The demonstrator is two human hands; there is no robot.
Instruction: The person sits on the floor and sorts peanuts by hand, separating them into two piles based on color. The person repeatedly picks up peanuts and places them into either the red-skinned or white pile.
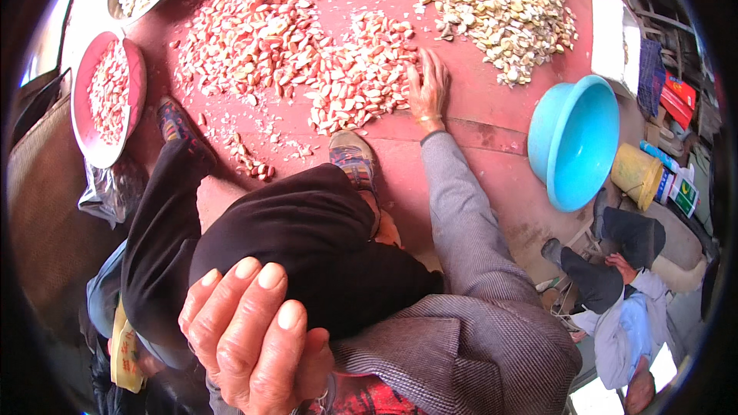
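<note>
My right hand (428, 89) rests on the red floor surface (484, 106), its fingers apart. The fingertips touch the right edge of a small heap of pink-and-white seed-like pieces (366, 72); nothing is visibly gripped. Raised close to the camera, over my dark trousers (288, 225), is my left hand (248, 340). Its fingers are bent and close together, and the palm side is hidden. A bigger spread of similar pink pieces (248, 23) adjoins the small heap on its left. Farther right lies a pile of cream-coloured flat pieces (490, 0).
A pink-and-white basin (138, 78) and a metal pan (118, 11), both holding pieces, stand left. A blue basin (585, 144), a yellow bucket (637, 176) and a white foam box (614, 40) are at right. Another person (631, 314) sits lower right. My shoe (351, 155) is beside the small heap.
</note>
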